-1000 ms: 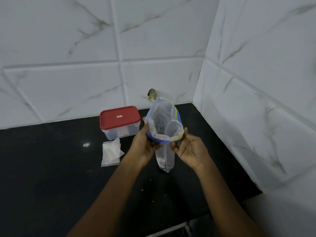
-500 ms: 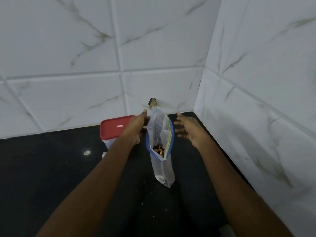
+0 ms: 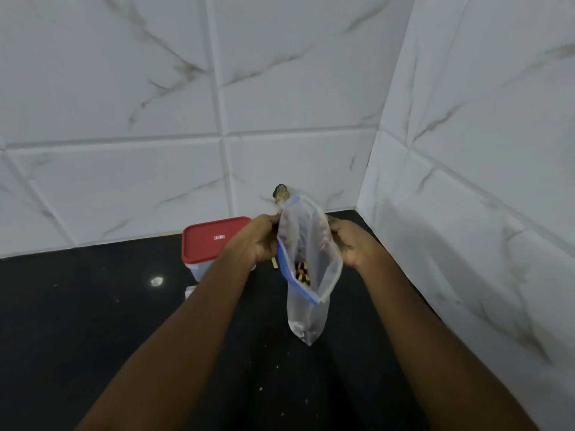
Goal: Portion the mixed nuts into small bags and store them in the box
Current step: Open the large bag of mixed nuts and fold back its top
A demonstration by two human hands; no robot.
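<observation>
Over the black counter (image 3: pixel 93 321), in the corner of the white tiled wall (image 3: pixel 124 88), both hands hold one clear zip bag (image 3: pixel 306 312) up by its mouth. The left hand (image 3: pixel 259 241) has its fingers curled in and pinches the left edge of the rim near the top. The right hand (image 3: pixel 351 244) grips the right edge, with fingers wrapped behind the plastic and showing faintly through it; the thumb position is hard to make out. The mouth is pulled apart between the two hands into a wide opening, with the blue zip strip running along the near lip. The nuts (image 3: pixel 301 270) sit inside as a small brown and orange cluster visible through the opening. The rest of the bag hangs down long and narrow, bottom corner pointing at the counter; cannot tell if it touches. The box (image 3: pixel 199 269) stands on the counter just left of the left hand, against the wall, with its red lid (image 3: pixel 214 241) on and the left wrist partly covering it. Small crumbs are scattered on the counter in front. The forearms come in from the bottom edge, either side of the bag.
</observation>
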